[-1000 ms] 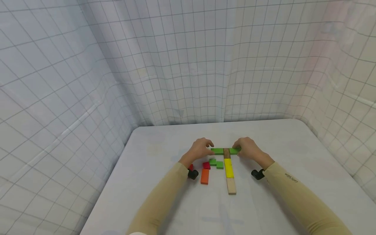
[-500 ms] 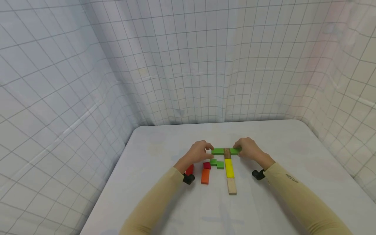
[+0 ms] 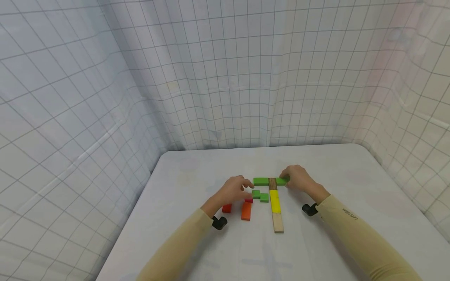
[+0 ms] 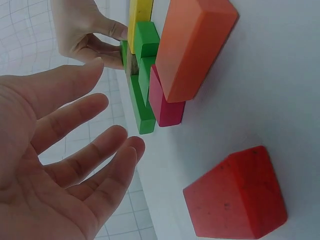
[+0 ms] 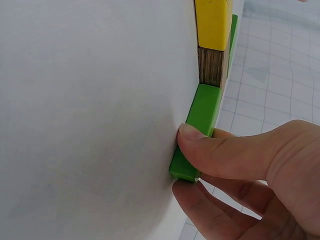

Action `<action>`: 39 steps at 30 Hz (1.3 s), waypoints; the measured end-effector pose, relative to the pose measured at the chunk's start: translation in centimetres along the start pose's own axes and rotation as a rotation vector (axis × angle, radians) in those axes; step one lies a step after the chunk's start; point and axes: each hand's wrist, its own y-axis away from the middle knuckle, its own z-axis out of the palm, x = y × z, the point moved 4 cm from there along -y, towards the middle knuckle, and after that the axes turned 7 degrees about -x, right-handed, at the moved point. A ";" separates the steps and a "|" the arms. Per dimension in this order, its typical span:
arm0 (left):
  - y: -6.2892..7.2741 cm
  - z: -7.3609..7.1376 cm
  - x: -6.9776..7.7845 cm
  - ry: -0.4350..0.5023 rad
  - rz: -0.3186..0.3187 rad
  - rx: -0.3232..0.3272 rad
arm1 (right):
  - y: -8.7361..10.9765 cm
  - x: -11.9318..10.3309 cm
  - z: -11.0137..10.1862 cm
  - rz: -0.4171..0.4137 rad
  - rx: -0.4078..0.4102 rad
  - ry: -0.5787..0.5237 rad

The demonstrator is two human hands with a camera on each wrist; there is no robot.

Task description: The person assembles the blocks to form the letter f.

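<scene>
My right hand [image 3: 297, 178] pinches the right-hand green block [image 5: 204, 110] between thumb and fingers, at the end of a T of flat blocks. The T's other arm is a green block [image 3: 261, 181]; its stem runs from a brown block [image 3: 272, 184] through a yellow block [image 3: 275, 201] to a pale wooden block [image 3: 278, 223]. My left hand [image 4: 65, 150] holds nothing, fingers spread and slightly bent. In the head view it partly covers a crimson block [image 4: 165, 102]. Two small green blocks [image 3: 264, 198] lie between that hand and the stem.
An orange block [image 3: 246, 211] lies in front of the crimson one. A red block with slanted sides [image 4: 220, 205] sits near my left wrist. White gridded curtains [image 3: 232, 78] hang around the back and sides of the white table [image 3: 197, 164].
My left hand has drawn back from the left green block, moving toward me and to the left, uncovering that block's end. My right hand stays on its green block.
</scene>
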 end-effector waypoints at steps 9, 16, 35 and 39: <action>1.5 0.7 -0.2 -0.012 0.035 -0.020 | 0.2 -0.1 -0.1 -0.001 0.006 0.008; 2.4 1.4 -0.5 -0.004 0.068 -0.043 | 0.1 0.0 0.1 0.009 0.002 0.009; 3.2 2.2 -1.2 -0.042 0.119 -0.075 | 0.1 0.0 0.1 0.001 0.011 -0.008; 3.3 2.4 -1.2 -0.052 0.109 -0.094 | 0.1 -0.1 0.2 -0.002 0.009 -0.017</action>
